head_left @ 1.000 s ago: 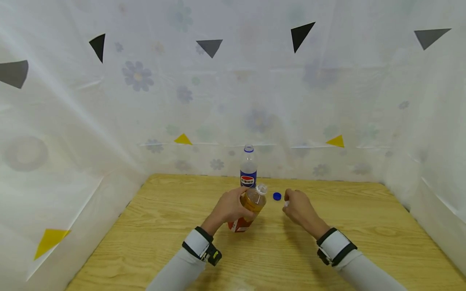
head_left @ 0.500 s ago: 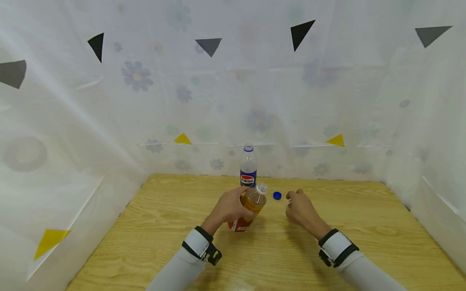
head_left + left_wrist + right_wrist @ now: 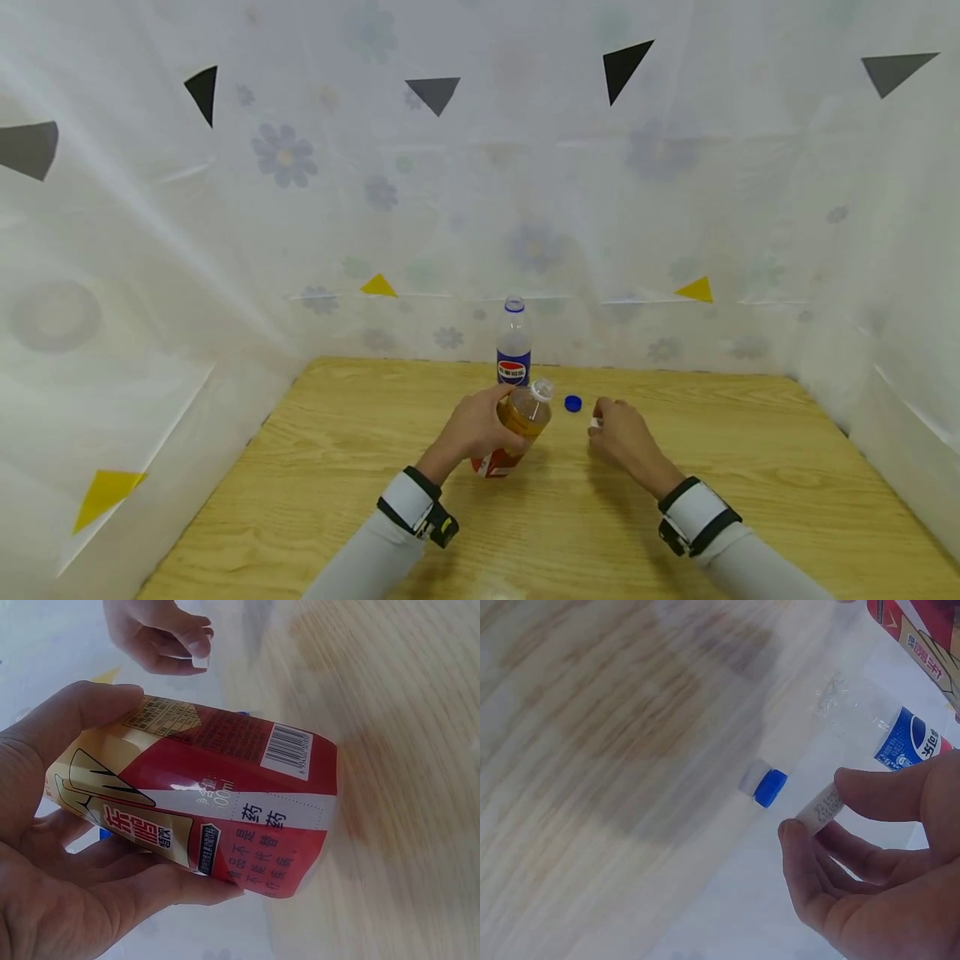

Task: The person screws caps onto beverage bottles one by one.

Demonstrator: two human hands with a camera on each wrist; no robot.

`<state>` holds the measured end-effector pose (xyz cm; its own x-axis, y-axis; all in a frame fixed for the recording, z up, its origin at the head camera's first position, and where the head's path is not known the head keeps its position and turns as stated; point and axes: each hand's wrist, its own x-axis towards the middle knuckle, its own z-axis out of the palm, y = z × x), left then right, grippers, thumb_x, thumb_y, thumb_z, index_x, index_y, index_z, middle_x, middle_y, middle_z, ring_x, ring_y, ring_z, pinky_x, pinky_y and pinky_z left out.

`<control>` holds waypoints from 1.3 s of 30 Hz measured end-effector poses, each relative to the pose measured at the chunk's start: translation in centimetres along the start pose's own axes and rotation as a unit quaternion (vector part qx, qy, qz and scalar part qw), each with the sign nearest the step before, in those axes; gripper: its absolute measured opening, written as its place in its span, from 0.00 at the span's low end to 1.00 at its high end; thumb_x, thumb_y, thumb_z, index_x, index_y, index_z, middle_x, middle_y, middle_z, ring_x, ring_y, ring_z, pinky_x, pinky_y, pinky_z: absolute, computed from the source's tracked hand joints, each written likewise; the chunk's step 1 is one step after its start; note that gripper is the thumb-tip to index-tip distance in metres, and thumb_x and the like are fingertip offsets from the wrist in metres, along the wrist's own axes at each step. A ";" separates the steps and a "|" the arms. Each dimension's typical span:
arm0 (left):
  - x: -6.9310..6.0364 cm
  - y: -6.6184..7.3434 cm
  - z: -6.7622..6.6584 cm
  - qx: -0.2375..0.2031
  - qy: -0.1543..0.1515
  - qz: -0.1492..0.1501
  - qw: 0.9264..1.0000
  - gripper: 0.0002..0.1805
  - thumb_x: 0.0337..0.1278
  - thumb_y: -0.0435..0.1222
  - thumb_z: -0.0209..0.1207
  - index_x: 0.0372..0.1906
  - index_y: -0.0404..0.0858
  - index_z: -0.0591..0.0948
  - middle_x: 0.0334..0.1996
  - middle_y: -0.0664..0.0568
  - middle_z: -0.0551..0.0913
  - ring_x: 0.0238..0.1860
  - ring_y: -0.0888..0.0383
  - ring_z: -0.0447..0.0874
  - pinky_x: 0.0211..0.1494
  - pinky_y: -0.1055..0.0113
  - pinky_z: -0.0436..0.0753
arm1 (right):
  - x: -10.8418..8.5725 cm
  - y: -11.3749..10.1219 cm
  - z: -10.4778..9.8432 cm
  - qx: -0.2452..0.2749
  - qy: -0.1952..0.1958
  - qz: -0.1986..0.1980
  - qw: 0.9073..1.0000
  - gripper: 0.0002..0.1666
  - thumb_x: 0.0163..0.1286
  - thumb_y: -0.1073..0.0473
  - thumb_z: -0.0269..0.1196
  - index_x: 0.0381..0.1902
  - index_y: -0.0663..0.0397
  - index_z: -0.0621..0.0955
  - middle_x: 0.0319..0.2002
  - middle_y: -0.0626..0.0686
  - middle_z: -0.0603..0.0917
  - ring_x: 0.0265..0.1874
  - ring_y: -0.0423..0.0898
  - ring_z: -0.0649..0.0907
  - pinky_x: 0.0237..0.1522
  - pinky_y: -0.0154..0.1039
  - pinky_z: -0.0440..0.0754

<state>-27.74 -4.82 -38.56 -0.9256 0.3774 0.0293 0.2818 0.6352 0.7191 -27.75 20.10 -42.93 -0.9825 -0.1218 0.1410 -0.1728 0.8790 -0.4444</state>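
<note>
One red-and-gold bottle (image 3: 195, 787), tilted, gripped in your left hand (image 3: 474, 427) — white cap (image 3: 821, 810) pinched in your right hand (image 3: 622, 435). Blue cap (image 3: 573, 404) on tabletop (image 3: 337, 467) between them, nearer right; blue-labelled bottle (image 3: 513, 350) upright beyond left.

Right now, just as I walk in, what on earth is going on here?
A person is handling an open drink bottle. The left hand grips a red-and-gold plastic bottle, tilted and with no cap on its mouth. The right hand, apart from it, pinches a small white plastic cap. Behind, a clear plastic bottle with a blue label stands upright, also uncapped. A round blue plastic cap lies on the wood-grain table.
</note>
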 end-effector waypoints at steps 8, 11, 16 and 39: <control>0.0 0.3 0.2 0.008 0.001 0.013 1.000 0.36 0.42 0.39 0.77 0.63 0.45 0.78 0.53 0.50 0.86 0.53 0.48 0.85 0.56 0.48 0.84 | 0.2 -0.9 -1.9 0.051 0.015 -0.024 0.998 0.10 0.69 0.64 0.63 0.44 0.68 0.80 0.30 0.57 0.82 0.24 0.47 0.78 0.26 0.42 0.77; 0.0 0.3 0.2 0.007 0.001 0.009 1.000 0.37 0.42 0.39 0.78 0.63 0.45 0.78 0.54 0.50 0.86 0.53 0.48 0.85 0.57 0.48 0.84 | 0.3 -1.8 -3.1 0.062 0.039 -0.045 0.996 0.10 0.70 0.64 0.63 0.45 0.66 0.80 0.30 0.56 0.82 0.24 0.46 0.77 0.26 0.41 0.75; -0.1 0.3 0.1 0.005 -0.002 0.004 1.000 0.38 0.42 0.39 0.78 0.64 0.45 0.77 0.54 0.50 0.85 0.53 0.48 0.85 0.57 0.49 0.84 | 0.3 -4.0 -4.9 0.062 0.093 -0.097 0.989 0.11 0.71 0.63 0.63 0.48 0.63 0.81 0.31 0.54 0.82 0.26 0.45 0.78 0.29 0.42 0.76; 0.0 0.1 0.2 0.012 0.003 -0.001 1.000 0.39 0.43 0.40 0.78 0.65 0.44 0.77 0.53 0.49 0.86 0.52 0.49 0.85 0.56 0.50 0.85 | -1.4 -9.1 -5.9 0.080 0.089 -0.175 0.977 0.12 0.69 0.67 0.65 0.50 0.56 0.84 0.35 0.52 0.87 0.30 0.43 0.83 0.28 0.36 0.79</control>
<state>-27.68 -4.58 -38.66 -0.9274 0.3727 0.0320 0.2860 0.6514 0.7028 -24.39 14.99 -33.87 -0.8355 -0.3081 0.4550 -0.5196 0.7122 -0.4720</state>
